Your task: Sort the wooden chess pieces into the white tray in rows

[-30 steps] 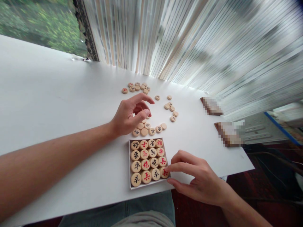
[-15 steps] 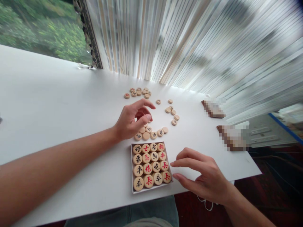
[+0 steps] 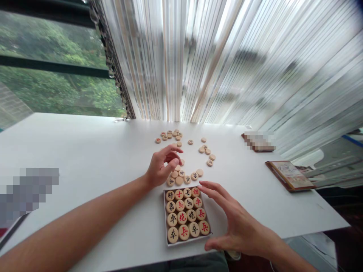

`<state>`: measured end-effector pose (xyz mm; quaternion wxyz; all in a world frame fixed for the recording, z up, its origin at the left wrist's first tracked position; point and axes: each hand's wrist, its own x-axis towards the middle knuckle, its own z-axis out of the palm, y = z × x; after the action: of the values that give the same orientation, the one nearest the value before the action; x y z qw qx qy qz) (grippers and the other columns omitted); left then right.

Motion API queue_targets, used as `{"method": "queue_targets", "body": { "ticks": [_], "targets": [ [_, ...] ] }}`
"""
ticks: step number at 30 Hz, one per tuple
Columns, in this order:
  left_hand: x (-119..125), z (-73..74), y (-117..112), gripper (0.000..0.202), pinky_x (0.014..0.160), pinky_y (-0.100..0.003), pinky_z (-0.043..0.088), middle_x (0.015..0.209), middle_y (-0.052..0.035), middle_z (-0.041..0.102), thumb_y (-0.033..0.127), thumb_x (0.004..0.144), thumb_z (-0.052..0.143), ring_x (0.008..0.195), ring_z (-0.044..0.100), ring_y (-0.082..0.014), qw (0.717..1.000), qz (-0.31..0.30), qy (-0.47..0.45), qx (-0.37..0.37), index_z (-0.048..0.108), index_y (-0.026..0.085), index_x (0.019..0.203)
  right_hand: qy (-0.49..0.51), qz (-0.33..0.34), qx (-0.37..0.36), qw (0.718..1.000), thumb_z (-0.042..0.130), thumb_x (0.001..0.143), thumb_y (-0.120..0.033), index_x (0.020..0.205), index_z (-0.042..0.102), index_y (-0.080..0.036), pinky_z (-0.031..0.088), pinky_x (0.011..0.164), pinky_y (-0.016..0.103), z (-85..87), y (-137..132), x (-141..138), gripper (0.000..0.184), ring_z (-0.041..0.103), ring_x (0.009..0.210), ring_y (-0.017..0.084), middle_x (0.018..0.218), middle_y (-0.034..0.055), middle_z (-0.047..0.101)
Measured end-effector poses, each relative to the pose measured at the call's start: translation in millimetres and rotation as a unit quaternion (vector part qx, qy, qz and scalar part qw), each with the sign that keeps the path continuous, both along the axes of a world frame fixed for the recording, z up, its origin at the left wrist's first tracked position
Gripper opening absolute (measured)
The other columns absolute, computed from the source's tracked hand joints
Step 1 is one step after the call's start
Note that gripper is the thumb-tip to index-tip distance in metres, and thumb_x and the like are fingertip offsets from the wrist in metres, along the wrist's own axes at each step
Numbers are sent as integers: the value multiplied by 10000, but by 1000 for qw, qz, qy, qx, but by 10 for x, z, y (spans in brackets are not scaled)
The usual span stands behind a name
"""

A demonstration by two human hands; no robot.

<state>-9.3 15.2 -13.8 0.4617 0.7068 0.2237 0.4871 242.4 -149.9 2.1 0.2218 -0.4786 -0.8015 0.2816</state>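
Note:
A shallow square box (image 3: 189, 241) stands on the white table, filled with rows of round wooden Chinese chess pieces (image 3: 182, 217) marked in red and black. My right hand (image 3: 236, 221) spans its right side, thumb and fingers spread wide. The fingertips come close to the far right corner; I cannot tell whether they touch. My left hand (image 3: 163, 165), fingers loosely curved and thumb apart, hovers over loose pieces (image 3: 179, 180) lying beyond the box. Nothing shows in its grasp, and it hides part of the table behind.
More loose pieces (image 3: 170, 135) form a cluster farther back, and several others (image 3: 208, 152) lie to the right of it. Two flat brown-edged objects (image 3: 289, 175) rest at the table's right side. A striped string curtain (image 3: 176, 75) hangs behind the table, beside a window (image 3: 62, 83).
My right hand has spread wider, its fingers moving toward the box's far right corner and its thumb toward the near one. The view has tilted up. My left hand keeps a similar pose.

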Motion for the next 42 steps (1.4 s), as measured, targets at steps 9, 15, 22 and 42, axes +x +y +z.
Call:
{"method": "queue_targets", "body": {
  "ticks": [9, 15, 22, 42],
  "targets": [
    [-34, 239, -80, 327, 521, -216, 466, 579, -20, 652, 341, 995, 550, 502, 593, -118, 992, 32, 119, 10, 681, 137, 776, 66, 65, -26, 995, 991, 663, -587, 1668, 400, -246, 411, 1269, 589, 81, 174, 77, 1215, 457, 1547, 415, 1668, 218, 446],
    [-124, 554, -349, 269, 595, -219, 512, 662, -58, 763, 301, 924, 678, 594, 683, -147, 964, -78, 253, 31, 774, 134, 735, 142, 57, -83, 985, 597, 1026, -664, 1399, 681, -202, 533, 1113, 530, 235, 524, 71, 599, 660, 1302, 321, 1426, 164, 691],
    [-239, 466, -524, 359, 569, -218, 482, 637, -28, 727, 362, 988, 611, 587, 639, -145, 958, -29, 284, 18, 778, 136, 765, 201, 72, -126, 969, 588, 1025, -673, 1125, 805, -179, 556, 1022, 430, 162, 767, -129, 548, 708, 1108, 275, 1139, 98, 795],
    [-397, 314, -449, 376, 704, -277, 561, 818, -83, 799, 397, 1016, 588, 749, 716, -196, 969, 42, 243, -4, 806, 135, 859, 339, 34, -231, 911, 673, 942, -679, 1101, 807, -113, 601, 975, 468, 18, 1107, -279, 603, 779, 996, 276, 1049, 165, 827]
  ]
}}
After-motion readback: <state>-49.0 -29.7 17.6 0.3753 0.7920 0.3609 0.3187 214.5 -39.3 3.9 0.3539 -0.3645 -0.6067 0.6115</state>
